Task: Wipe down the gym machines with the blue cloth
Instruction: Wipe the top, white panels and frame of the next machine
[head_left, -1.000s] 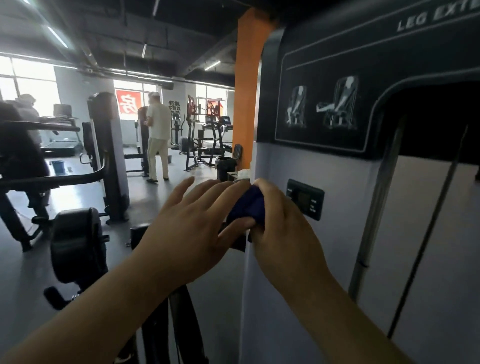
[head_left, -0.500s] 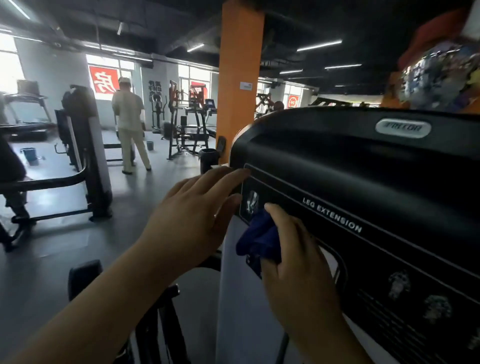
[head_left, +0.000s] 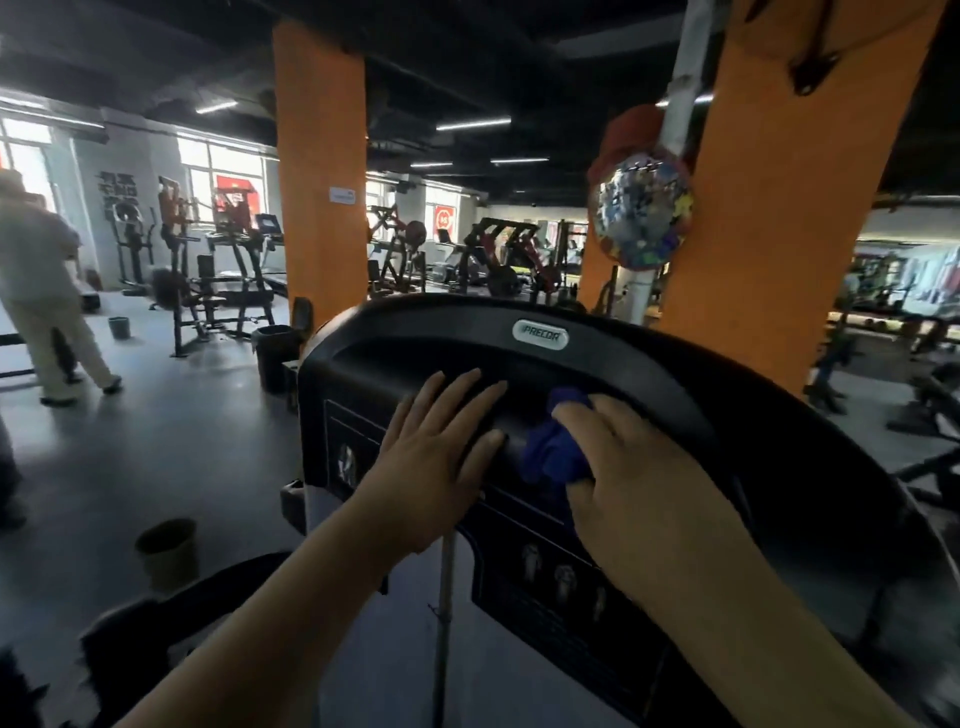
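The black top cover of the leg extension machine (head_left: 649, 374) fills the middle of the head view, with a silver brand badge near its crest. My right hand (head_left: 639, 478) holds the bunched blue cloth (head_left: 553, 452) against the cover's upper front, its fingers curled over the cloth. My left hand (head_left: 431, 457) lies flat on the cover just left of the cloth, fingers straight and spread. Most of the cloth is hidden under my right hand.
A person in light clothes (head_left: 41, 291) walks at the far left. Two orange pillars (head_left: 319, 176) stand behind the machine. A brown bin (head_left: 169, 553) sits on the grey floor at lower left, a dark bin (head_left: 275, 356) by the pillar. Other gym machines (head_left: 218, 270) fill the background.
Both hands have climbed from the machine's pale side panel up to its black top cover, the cloth with them. The view has risen, so the crest and badge now show.
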